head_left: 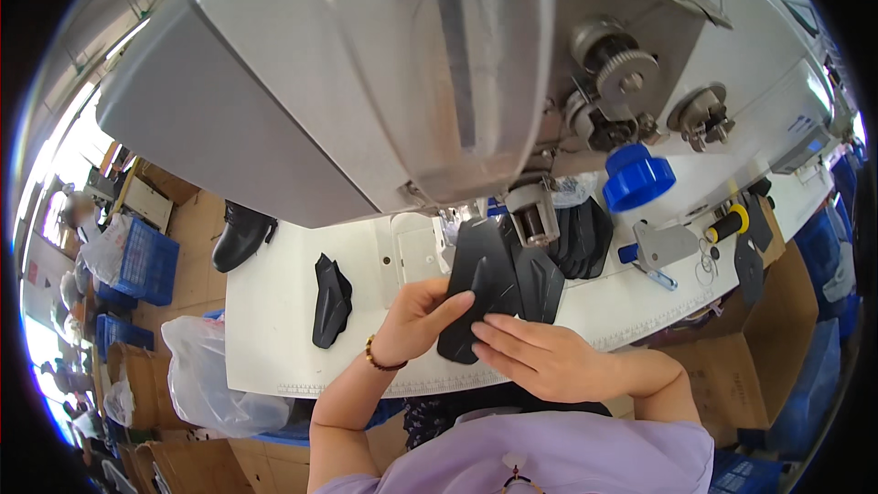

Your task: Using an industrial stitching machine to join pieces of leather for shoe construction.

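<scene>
My left hand [422, 316] grips the lower left edge of a flat black shoe-upper piece [485, 279] that lies on the white table [274, 329] under the sewing machine's needle area [533, 215]. My right hand [540, 357] rests flat on the piece's lower right part, fingers pointing left. A beaded bracelet sits on my left wrist. The top of the piece reaches under the presser foot.
A large grey sewing machine [320, 82] fills the upper view. A stack of black pieces [581, 238] lies behind the needle, a folded black piece [331, 302] at left. A blue cap [637, 177], yellow-handled tool [729, 222], clear bag [206, 375], blue crates [146, 265] surround.
</scene>
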The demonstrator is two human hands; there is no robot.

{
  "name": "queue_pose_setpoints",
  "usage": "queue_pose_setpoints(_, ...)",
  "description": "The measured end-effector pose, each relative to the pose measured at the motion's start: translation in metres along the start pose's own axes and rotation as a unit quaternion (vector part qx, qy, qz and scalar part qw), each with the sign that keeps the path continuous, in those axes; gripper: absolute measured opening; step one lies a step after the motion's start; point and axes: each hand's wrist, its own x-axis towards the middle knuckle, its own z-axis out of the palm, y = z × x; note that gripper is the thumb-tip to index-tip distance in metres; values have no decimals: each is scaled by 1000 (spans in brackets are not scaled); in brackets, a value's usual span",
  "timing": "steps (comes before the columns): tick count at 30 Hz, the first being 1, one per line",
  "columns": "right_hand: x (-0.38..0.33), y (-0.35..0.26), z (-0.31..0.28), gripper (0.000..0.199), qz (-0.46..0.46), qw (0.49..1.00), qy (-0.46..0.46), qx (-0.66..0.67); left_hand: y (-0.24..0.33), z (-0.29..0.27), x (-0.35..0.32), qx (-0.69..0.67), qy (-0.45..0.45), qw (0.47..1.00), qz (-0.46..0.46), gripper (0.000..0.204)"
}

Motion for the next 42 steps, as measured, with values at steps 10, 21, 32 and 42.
queue_pose_setpoints(10, -59, 37, 52, 42, 433, 897, 91, -9, -20, -103, -85, 104, 422, 897, 81, 8)
queue_pose_setpoints(21, -59, 31, 81, 54, 570, 810, 109, 85, -88, -158, -84, 539, 454, 709, 19, 42)
queue_pose_setpoints(32, -65, 36, 70, 44, 554, 795, 152, 195, -82, -147, -18, 670, 413, 616, -26, 55)
queue_pose_setpoints(42, 3, 21, -15, 36, 490, 724, 167, 456, 1, -10, 1, -35, -147, 988, 21, 26)
